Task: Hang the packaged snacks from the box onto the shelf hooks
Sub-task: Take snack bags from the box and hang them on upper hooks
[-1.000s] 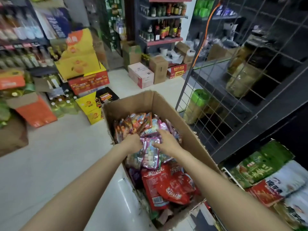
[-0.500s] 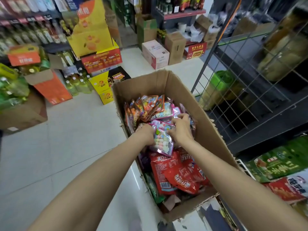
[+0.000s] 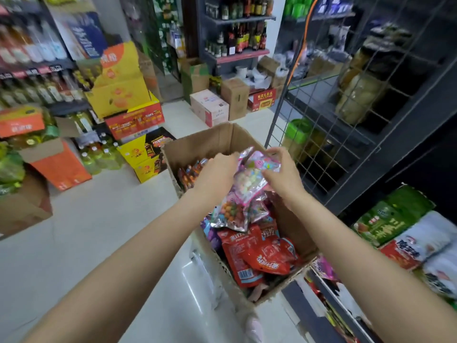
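glossy plastic candy packets (image 3: 249, 184), matt brown cardboard box (image 3: 212, 142)

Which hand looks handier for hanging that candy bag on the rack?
Probably the right hand: it grips the candy bag on the side nearest the wire rack. The left hand holds the far side.

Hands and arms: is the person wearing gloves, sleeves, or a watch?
No. The left hand and the right hand are bare, without gloves. No rings or watch show. Both arms are bare as far as the picture shows, with no sleeve in sight.
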